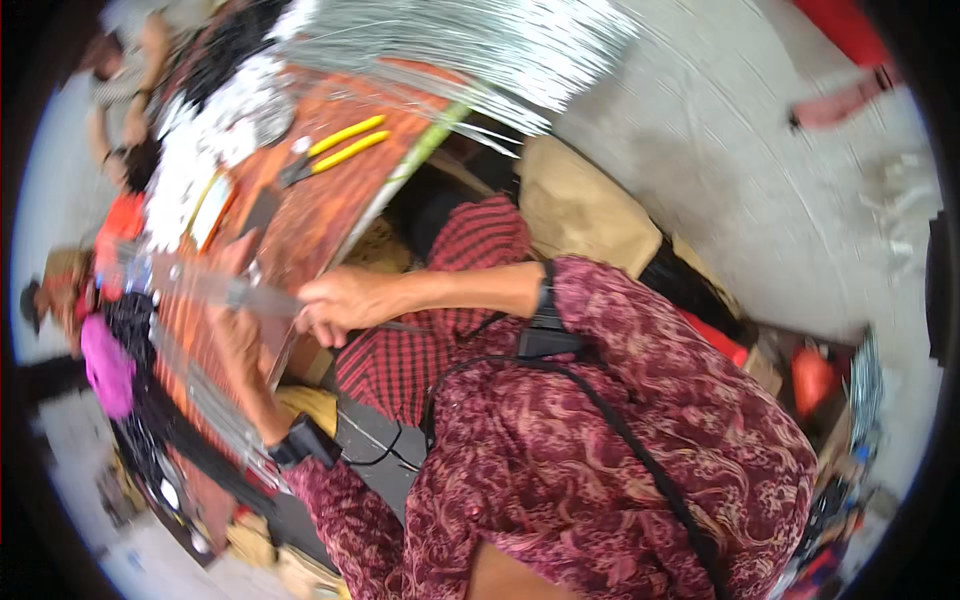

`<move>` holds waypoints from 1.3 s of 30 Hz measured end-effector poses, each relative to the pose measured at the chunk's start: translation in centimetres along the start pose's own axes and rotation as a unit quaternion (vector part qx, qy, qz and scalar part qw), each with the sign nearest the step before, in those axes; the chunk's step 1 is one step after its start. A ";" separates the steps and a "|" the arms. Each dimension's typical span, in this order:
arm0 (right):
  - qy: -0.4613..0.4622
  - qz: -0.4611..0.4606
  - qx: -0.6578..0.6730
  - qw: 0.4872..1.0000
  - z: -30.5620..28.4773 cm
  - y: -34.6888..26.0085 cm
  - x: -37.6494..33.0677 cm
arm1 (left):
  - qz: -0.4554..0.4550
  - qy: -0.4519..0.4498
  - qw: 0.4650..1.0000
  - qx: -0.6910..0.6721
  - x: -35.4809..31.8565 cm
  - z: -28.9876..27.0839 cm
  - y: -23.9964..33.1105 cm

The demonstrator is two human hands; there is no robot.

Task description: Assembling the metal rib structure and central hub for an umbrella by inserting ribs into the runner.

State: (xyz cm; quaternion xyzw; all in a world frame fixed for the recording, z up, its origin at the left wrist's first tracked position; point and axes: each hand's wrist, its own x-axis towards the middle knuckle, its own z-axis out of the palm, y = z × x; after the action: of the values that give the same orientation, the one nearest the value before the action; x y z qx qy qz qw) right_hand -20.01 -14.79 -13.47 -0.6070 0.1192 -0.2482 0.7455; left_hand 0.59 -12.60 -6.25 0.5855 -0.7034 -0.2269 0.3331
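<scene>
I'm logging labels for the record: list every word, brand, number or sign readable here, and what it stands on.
None: no text can be read.
Blurred pale strip in the right hand: too blurred to show any print.
Orange-edged item on the table: too blurred.
Yellow-handled pliers: no readable marking.

A red-brown worktable (345, 205) is seen from above, tilted by the fisheye view. One end of a blurred, see-through strip (265, 298) is gripped by the right hand (345, 303). The left hand (236, 330) is partly covered by the strip; its grip cannot be made out. A patterned maroon shirt (620, 420) is worn, with black bands (305, 441) at both wrists. On the table, yellow-handled pliers (345, 150) are laid near a white heap (215, 130); thin silvery wires (470, 45) are spread across the upper end.
</scene>
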 end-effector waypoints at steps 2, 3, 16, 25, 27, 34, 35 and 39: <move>0.020 -0.028 0.000 0.999 -0.6 1.5 -0.6 | 0.045 -0.019 0.998 -0.026 1.4 1.0 1.5; 0.026 -0.044 -0.001 0.999 -1.0 2.3 -0.9 | 0.076 -0.005 0.996 -0.041 2.0 1.7 1.8; 0.035 -0.067 0.069 0.995 -0.9 8.9 -0.7 | 0.189 -0.010 0.966 0.177 2.3 4.2 3.0; 0.018 -0.043 -0.040 0.998 -1.5 7.0 -1.6 | 0.197 0.016 0.957 0.214 2.4 2.5 -1.6; 0.005 -0.034 -0.041 0.999 -1.3 5.4 -1.5 | 0.191 0.017 0.957 0.216 2.1 1.6 -1.6; -0.013 -0.019 -0.040 0.999 -1.8 3.3 -0.6 | 0.215 0.064 0.941 0.255 3.2 -0.7 -1.3; -0.012 -0.014 -0.034 0.999 -1.9 3.5 -0.6 | 0.210 0.053 0.942 0.255 3.4 -0.8 -1.5; -0.019 -0.002 -0.018 1.000 -1.8 3.9 -0.9 | 0.237 0.053 0.922 0.303 4.1 -1.3 -2.2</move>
State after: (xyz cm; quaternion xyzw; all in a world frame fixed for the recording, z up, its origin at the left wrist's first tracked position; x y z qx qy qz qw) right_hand -20.71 -15.31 -17.78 -0.6248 0.1086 -0.2359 0.7363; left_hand 2.63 -16.98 -6.10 0.4861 -0.8379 0.1142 0.2205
